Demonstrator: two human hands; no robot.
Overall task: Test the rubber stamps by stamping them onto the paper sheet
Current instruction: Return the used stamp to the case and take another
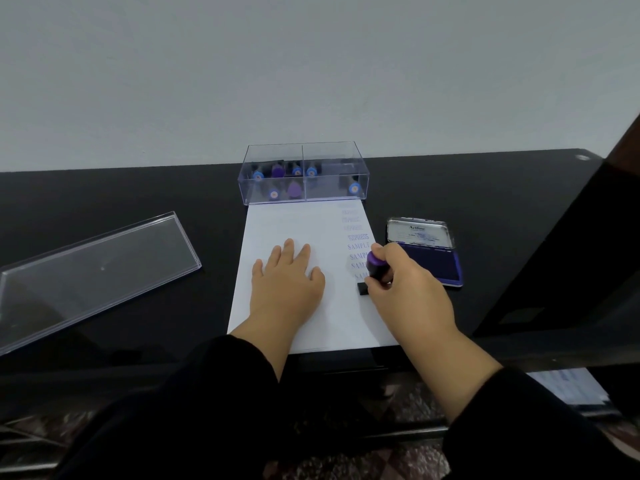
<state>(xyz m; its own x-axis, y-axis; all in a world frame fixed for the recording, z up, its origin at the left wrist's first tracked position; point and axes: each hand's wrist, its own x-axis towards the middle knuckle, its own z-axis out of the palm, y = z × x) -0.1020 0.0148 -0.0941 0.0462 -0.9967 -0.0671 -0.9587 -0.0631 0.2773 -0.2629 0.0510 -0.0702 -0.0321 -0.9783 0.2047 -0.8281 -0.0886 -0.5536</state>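
A white paper sheet (277, 223) lies on the black table, with a column of purple prints reading EXPRESS and SAMPLE down its right side. My left hand (289, 282) rests flat on the sheet, fingers straight. My right hand (405, 289) grips a rubber stamp (375, 268) with a purple knob and black base, its base down on the paper's right edge below the prints. An open ink pad (436, 261) with a purple surface and raised lid sits just right of the paper.
A clear plastic box (304, 174) holding several blue and purple stamps stands at the paper's far edge. Its clear lid (90, 271) lies to the left on the table (138, 188). A dark slanted edge rises at the right.
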